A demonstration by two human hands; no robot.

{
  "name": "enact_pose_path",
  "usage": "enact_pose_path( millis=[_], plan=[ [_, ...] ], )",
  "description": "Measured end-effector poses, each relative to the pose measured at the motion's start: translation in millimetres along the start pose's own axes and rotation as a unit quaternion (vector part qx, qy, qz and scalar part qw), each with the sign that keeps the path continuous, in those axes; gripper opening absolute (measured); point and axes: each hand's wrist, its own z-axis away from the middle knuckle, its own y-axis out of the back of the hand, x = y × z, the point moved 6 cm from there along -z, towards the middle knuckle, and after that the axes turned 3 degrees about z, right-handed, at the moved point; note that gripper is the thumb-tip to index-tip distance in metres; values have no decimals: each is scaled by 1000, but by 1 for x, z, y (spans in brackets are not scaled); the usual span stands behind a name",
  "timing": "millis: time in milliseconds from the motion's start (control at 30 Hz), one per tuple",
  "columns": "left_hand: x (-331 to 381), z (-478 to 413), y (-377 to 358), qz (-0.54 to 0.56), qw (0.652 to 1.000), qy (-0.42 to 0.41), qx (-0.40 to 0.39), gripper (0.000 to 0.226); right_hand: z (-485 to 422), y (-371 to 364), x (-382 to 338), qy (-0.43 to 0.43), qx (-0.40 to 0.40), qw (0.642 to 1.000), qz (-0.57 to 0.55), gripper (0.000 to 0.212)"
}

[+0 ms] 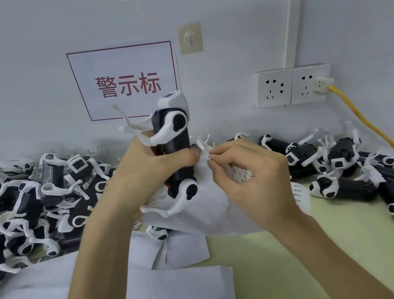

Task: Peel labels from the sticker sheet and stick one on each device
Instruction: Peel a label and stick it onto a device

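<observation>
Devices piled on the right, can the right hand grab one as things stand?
Probably not yet: the right hand pinches a label. Nothing stands between it and that pile, though.

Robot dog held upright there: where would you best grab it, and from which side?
Grip the robot dog round the middle of its black body, between the white legs, from the left, as the left hand does. The body is a straight upright bar; the thin legs jut out. That keeps its right side free for the label.

two sockets (274, 87), two hooks (189, 38); one sign (125, 81)
</observation>
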Motion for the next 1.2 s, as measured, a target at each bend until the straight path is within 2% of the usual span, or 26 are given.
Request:
enact_pose_path(
  millis=[100,167,367,533,633,733,900,1033,1100,1200],
  plan=[
    [4,2,-3,-60,998,-24,10,10,2,-1,2,2,-6,1000,5,5],
    [4,2,-4,-62,998,-24,7,8,2,-1,3,-3,-13,1000,6,5],
    [7,2,2,-57,998,-35,8,25,-1,0,3,-14,-35,999,-7,6],
    [3,1,2,-34,999,-18,8,27,0,-3,3,-41,-17,999,-11,12],
    [3,-1,3,-39,999,-23,8,20,0,-4,-1,-15,-17,1000,-17,4],
    [3,0,2,-71,997,-35,6,24,1,-5,-4,-2,-19,1000,-10,5],
    [8,1,1,-102,992,-66,21,15,1,-6,3,-47,-61,996,-55,7],
    [5,-1,9,-139,988,-59,24,12,-1,-4,15,-160,-48,979,-115,8],
    [2,-3,23,-171,982,-55,64,16,0,-2,22,-205,-35,967,-148,10],
    [-6,-5,59,-222,957,-27,185,17,-2,3,27,-235,-27,957,-170,17]
  ],
)
